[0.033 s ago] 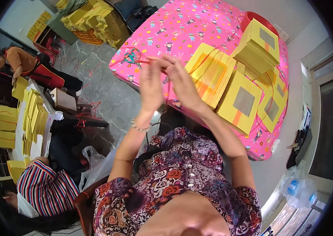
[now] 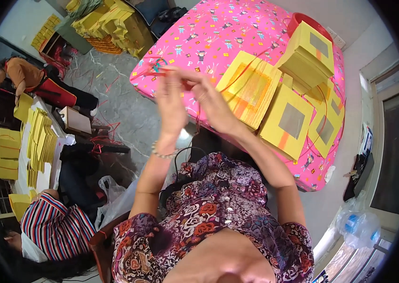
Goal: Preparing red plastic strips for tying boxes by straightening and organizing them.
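Red string [image 2: 163,68] runs at the fingertips of the left hand [image 2: 172,106], trailing off just beyond them to the far-left corner of the bench [image 2: 209,30], which wears a pink, picture-printed cover. The right hand [image 2: 212,103] is close beside the left, its fingertips angled in toward the left hand's, both above the near edge of the bench. The fingers of both hands are mostly straight and partly blurred, so I cannot tell whether either hand is pinching the string or has let it go. A thin reddish strand hangs down below the right hand. Just past the left fingertips lies a small green thing [image 2: 158,64], too small to make out. Nearest to the right of the right hand lies a yellow stack [image 2: 251,87] with a red strand across its top. Farther right of that hand is a yellow block [image 2: 291,123] with a grey square on its face, and beyond it a tall yellow pile [image 2: 309,56] partly hides a red basin [image 2: 299,20]. A beaded bracelet [image 2: 163,152] circles the left wrist. Well to the left of the left hand, a person in a striped top [image 2: 58,226] sits beside more yellow stacks [image 2: 39,144].
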Action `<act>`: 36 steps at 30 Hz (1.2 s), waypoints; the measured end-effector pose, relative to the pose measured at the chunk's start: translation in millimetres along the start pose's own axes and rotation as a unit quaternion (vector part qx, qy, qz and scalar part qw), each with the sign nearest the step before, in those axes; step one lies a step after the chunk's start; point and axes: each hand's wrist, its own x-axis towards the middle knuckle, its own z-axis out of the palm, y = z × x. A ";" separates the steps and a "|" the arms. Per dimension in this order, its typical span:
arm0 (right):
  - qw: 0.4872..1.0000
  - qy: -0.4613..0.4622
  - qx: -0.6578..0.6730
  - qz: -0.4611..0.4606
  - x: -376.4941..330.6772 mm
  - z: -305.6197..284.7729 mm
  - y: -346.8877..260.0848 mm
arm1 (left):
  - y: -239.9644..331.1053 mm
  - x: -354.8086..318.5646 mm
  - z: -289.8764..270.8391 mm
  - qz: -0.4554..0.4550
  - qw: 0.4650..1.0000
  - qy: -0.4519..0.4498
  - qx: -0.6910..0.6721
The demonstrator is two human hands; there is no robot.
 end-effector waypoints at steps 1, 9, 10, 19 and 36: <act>0.990 -0.067 -0.049 0.115 -6.6 0.2 -6.2 | 11.9 6.0 -7.5 -0.007 0.998 0.028 -0.058; 0.917 -0.270 -0.288 0.061 -9.5 -4.8 -15.7 | 37.5 34.5 -174.5 -0.003 0.953 0.065 -0.297; 0.917 -0.268 -0.288 0.063 -8.6 -10.2 -11.3 | 33.7 34.1 -204.3 0.005 0.956 0.073 -0.283; 0.872 -0.258 -0.416 0.033 7.9 -46.8 4.6 | -18.3 -23.2 -358.1 -0.025 0.912 0.401 0.084; 0.879 -0.273 -0.391 0.007 14.7 13.6 -17.2 | 2.3 -22.1 -115.3 -0.260 0.942 -0.212 0.005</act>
